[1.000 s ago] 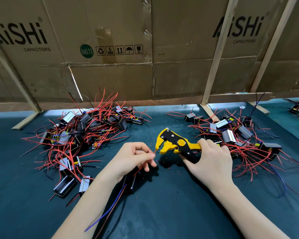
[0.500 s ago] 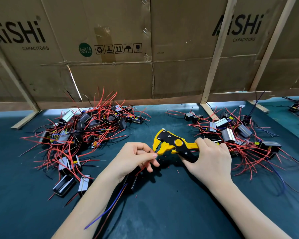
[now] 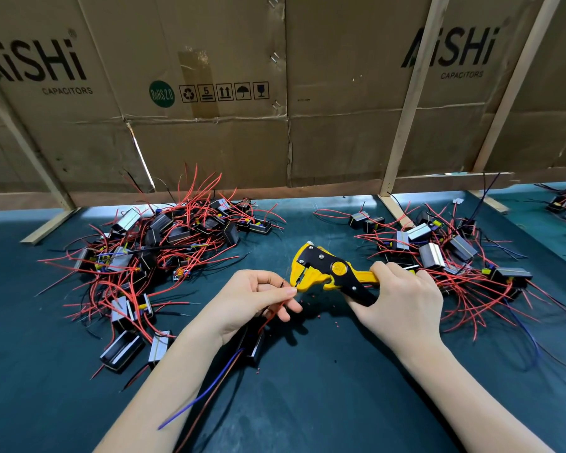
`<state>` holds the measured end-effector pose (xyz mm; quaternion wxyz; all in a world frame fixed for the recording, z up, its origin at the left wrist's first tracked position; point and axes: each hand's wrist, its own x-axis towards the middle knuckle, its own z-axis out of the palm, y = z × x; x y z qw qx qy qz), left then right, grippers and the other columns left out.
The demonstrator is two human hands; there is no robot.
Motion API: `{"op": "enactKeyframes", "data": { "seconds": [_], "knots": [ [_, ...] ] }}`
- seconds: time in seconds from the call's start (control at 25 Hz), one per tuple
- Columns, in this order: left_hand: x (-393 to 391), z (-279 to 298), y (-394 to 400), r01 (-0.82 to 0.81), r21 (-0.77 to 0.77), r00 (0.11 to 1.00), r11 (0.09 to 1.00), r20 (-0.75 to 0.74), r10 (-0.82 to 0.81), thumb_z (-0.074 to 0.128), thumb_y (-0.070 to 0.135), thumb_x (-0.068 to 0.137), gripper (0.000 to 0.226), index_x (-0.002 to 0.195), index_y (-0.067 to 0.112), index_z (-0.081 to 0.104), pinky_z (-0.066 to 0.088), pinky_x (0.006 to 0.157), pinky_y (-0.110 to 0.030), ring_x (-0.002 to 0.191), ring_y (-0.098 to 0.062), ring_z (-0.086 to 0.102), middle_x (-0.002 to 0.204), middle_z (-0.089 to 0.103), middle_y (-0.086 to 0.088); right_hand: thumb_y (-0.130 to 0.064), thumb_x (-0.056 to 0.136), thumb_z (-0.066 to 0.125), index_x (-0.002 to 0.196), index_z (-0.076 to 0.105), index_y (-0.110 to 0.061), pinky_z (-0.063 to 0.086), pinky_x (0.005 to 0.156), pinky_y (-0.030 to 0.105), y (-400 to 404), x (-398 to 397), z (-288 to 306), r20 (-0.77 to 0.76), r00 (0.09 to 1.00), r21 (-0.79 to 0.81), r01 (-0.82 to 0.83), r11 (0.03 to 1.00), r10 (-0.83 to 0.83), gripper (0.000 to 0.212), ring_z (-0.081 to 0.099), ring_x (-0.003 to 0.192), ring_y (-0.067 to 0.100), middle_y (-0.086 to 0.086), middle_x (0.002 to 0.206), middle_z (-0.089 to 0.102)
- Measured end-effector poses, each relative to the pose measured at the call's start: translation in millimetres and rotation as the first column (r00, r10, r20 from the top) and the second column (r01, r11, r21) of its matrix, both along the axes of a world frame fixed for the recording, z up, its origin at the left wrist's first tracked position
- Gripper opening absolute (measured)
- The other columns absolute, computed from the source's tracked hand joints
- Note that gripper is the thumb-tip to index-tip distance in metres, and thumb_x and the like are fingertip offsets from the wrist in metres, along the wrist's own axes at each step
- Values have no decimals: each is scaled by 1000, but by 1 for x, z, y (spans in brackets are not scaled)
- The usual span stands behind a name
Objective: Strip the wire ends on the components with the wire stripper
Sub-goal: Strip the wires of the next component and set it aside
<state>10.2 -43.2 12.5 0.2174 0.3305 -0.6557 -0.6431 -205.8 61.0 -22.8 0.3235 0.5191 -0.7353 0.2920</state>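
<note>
**Wire end held at the stripper's jaws**

At the centre of the dark green table [image 3: 307,403], the left hand [image 3: 252,302] pinches a thin red wire [image 3: 276,310] between thumb and forefinger, its tip just beside the jaws of the yellow and black wire stripper [image 3: 327,273]. The right hand [image 3: 402,305], at about 3 o'clock from the left, has its fingers curled round the stripper's handles. The wire's component [image 3: 254,343] lies under the left wrist. Piles of wired components sit at 10 o'clock [image 3: 164,253] and 2 o'clock [image 3: 445,253]. Small red scraps [image 3: 319,317] dot the table below the tool. A cardboard wall [image 3: 340,132] stands at 12 o'clock.
</note>
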Motion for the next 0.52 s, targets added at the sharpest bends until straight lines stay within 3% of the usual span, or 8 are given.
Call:
{"op": "enactKeyframes", "data": {
  "seconds": [0.16, 0.36, 0.52],
  "knots": [
    [0, 0, 0, 10, -1, 1000, 1000, 0, -10, 67, 11, 90, 8, 88, 3, 66, 47, 55, -18, 54, -12, 61, 81, 75, -15, -54, 62, 83, 65, 54, -11, 35, 57, 34, -1, 0, 1, -10, 1000, -14, 14, 1000, -14, 52, 49, 52, 31, 2, 58, 50],
    [1, 0, 0, -1, 5, 1000, 1000, -2, 1, 67, 10, 89, 8, 88, 3, 66, 48, 55, -19, 54, -13, 61, 81, 75, -16, -61, 73, 56, 87, 61, -10, 37, 73, 40, -1, 0, 1, -7, 1000, 13, 15, 1000, -15, 53, 54, 74, 31, 3, 79, 57],
    [1, 1, -1, 7, 2, 1000, 1000, 4, -7, 68, 11, 89, 10, 89, 2, 66, 48, 55, -18, 54, -13, 62, 81, 75, -16, -61, 73, 59, 85, 61, -11, 37, 71, 40, -1, -1, 1, -5, 1000, 22, 10, 1000, -9, 51, 54, 73, 30, 3, 77, 57]
  ]
}}
